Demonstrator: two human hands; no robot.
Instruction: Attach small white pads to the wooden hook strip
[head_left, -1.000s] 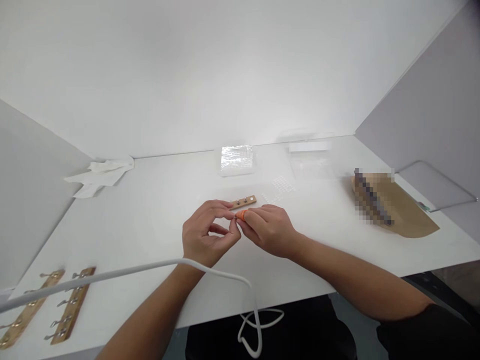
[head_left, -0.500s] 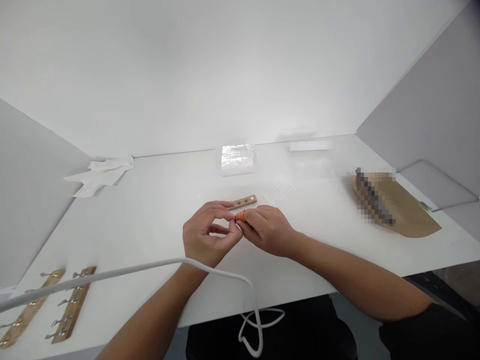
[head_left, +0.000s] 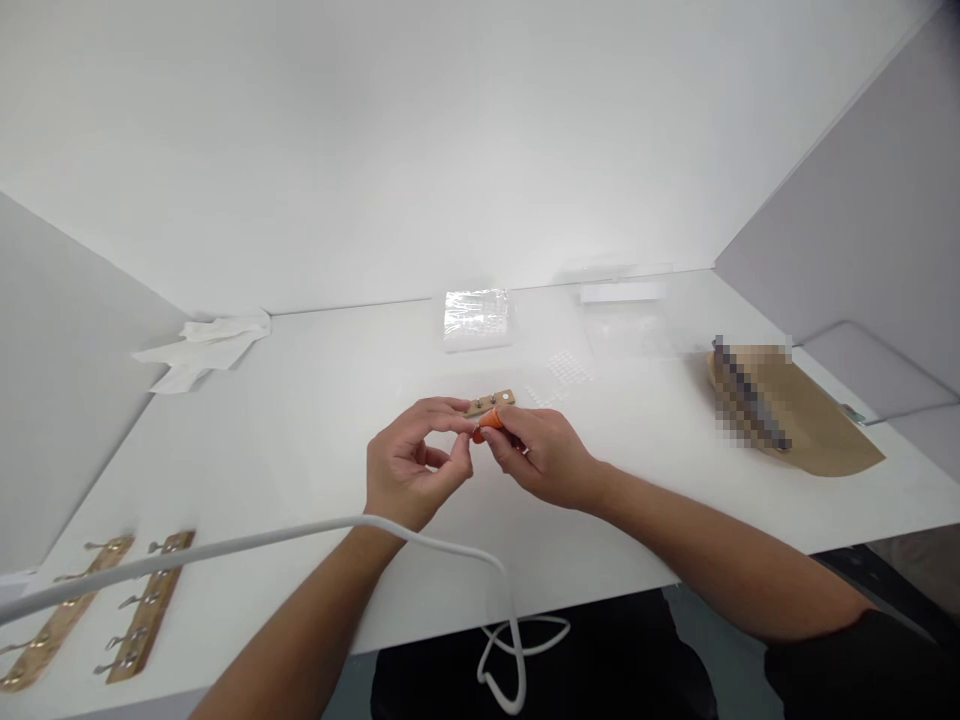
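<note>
My right hand [head_left: 551,455] pinches a small orange cylindrical piece [head_left: 487,424] between thumb and fingers, tilted down towards the left. Its exact kind is too small to tell. Thumb and forefinger of my left hand [head_left: 416,465] are pressed together at the lower end of the orange piece; something tiny may be between them, but I cannot make it out. Just behind the fingertips a wooden hook rail [head_left: 502,400] lies on the white table [head_left: 300,430], its left part hidden by my left hand. It has small metal fittings and a white dot at the right end.
Two wooden rails with metal hooks, a left one [head_left: 45,650] and a right one [head_left: 154,610], lie front left. A white cable [head_left: 300,527] crosses the foreground. Behind are white paper [head_left: 210,350], a clear-wrapped pack [head_left: 476,318], white dots [head_left: 568,368] and, right, brown paper [head_left: 825,420].
The orange piece has turned and shifted slightly right, showing more of its length. My left fingertips have drawn back a little to the left. The rail behind has stayed put.
</note>
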